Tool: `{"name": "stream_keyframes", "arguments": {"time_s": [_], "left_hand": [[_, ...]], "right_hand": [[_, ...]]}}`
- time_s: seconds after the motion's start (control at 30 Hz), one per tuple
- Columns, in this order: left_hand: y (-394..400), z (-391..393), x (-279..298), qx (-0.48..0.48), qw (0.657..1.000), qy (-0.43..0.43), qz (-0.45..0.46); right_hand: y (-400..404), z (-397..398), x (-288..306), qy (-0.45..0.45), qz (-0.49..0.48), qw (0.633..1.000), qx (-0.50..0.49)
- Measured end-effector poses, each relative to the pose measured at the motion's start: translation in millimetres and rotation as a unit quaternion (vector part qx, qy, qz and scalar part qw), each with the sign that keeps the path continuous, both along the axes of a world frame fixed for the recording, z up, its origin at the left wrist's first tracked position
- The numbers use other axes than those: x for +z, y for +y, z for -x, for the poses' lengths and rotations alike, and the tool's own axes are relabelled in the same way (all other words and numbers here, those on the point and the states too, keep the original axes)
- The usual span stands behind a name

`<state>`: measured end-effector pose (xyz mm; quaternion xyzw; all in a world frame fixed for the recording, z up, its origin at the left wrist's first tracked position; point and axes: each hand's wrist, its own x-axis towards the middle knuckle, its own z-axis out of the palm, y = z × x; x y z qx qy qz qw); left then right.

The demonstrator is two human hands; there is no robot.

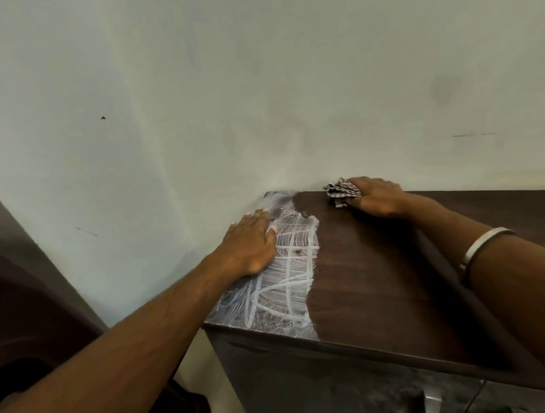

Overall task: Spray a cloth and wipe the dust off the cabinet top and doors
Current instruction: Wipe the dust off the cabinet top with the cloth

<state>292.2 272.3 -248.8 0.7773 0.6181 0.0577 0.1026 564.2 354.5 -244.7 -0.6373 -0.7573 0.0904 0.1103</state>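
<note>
Up at about one o'clock, the right hand (376,198) grips a bunched checked cloth (341,191) against the back edge of the cabinet top (378,282), close to the pale wall (222,80). Toward nine o'clock of it, the left hand (251,244) lies flat, fingers straight, on the dusty patch (287,286) scored with pale streaks along the top's left side. A bangle (483,245) circles the right wrist. Below the front edge, the cabinet door (295,383) shows dark.
</note>
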Motion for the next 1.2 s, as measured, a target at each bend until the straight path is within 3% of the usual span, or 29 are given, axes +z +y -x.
{"name": "stream_keyframes", "arguments": {"time_s": [0.17, 0.4, 0.6, 0.77, 0.97, 1.2], "left_hand": [[-0.3, 1.1, -2.9, 0.0, 1.0, -0.008, 0.009], [-2.1, 5.2, -2.2, -0.001, 1.0, -0.023, 0.013], [-5.0, -0.6, 1.0, 0.007, 1.0, -0.028, 0.007], [-9.7, -1.3, 0.2, -0.002, 0.999, -0.038, 0.012], [-14.3, 2.4, 1.6, 0.003, 0.999, -0.047, 0.014], [-29.2, -0.2, -2.5, -0.008, 0.999, -0.051, 0.003]], "right_hand": [[2.8, 18.7, 0.2, -0.021, -0.001, 1.0, -0.015], [6.8, 88.4, -4.4, -0.013, -0.033, 0.997, 0.062], [-11.9, 68.8, -10.6, 0.007, -0.058, 0.989, 0.134], [-11.0, 80.3, -8.1, -0.003, -0.047, 0.996, 0.072], [-35.7, 70.5, -18.3, 0.023, -0.073, 0.988, 0.135], [-47.3, 84.5, -10.7, 0.018, -0.061, 0.995, 0.082]]}}
